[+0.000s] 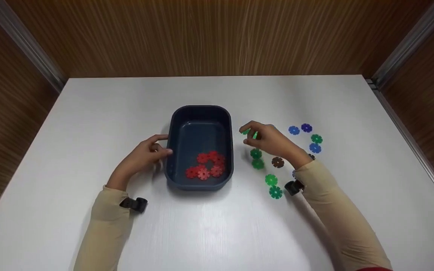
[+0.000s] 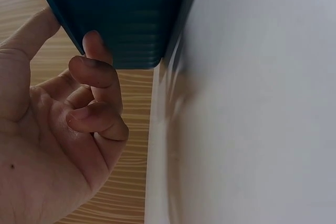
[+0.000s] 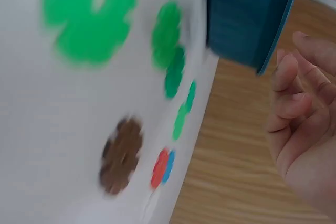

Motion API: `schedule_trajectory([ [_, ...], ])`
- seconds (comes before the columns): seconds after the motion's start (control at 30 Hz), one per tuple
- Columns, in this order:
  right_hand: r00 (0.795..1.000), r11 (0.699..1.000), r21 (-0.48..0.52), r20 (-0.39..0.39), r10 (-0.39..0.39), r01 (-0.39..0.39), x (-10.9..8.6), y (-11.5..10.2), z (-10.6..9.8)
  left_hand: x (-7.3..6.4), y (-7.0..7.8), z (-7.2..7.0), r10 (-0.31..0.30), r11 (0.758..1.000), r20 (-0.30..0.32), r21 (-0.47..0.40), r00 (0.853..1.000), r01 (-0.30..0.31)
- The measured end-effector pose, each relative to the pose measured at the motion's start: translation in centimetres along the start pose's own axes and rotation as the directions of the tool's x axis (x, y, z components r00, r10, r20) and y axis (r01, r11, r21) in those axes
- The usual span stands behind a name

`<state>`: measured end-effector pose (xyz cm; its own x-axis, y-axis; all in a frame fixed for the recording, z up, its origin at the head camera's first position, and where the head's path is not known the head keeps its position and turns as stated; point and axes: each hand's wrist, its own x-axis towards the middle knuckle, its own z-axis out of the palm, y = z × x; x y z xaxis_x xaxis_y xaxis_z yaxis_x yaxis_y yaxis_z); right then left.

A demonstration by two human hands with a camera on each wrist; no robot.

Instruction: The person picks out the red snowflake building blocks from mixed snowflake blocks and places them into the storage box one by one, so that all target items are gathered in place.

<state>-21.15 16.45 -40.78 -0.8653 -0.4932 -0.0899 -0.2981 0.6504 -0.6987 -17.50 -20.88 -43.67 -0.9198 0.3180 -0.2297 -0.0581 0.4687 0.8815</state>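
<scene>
A dark blue plastic bin (image 1: 200,186) stands on the white table, with several red flower-shaped discs (image 1: 203,173) in its near end. My left hand (image 1: 141,158) is at the bin's left side, index finger and thumb against the wall near the rim. In the left wrist view, the other fingers of that hand (image 2: 68,114) are loosely bent beside the bin. Right of the bin, my right hand (image 1: 268,139) hovers over green discs (image 1: 255,153) with its fingers bent. In the right wrist view nothing shows between the fingers of that hand (image 3: 310,114).
Blue discs (image 1: 294,130), a purple disc (image 1: 306,128) and more green discs (image 1: 275,192) lie scattered at the right. A brown disc (image 1: 277,162) is below the right hand. Wood-grain panels (image 1: 217,37) stand behind and beside the table.
</scene>
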Motion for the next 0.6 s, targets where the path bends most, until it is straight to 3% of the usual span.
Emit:
schedule_trajectory([
  [0.2, 0.995, 0.994, -0.022, 0.007, 0.103, -0.103, -0.1, 1.7, -1.2, 0.0, -0.2, 0.0, -0.011, 1.000, -0.005, 0.000, 1.000, 0.011],
  [0.6, 0.976, 0.970, -0.129, 0.051, 0.213, -0.205, -0.6, 4.8, -3.1, -0.1, 0.2, 0.0, 0.004, 1.000, -0.004, -0.014, 1.000, -0.004],
])
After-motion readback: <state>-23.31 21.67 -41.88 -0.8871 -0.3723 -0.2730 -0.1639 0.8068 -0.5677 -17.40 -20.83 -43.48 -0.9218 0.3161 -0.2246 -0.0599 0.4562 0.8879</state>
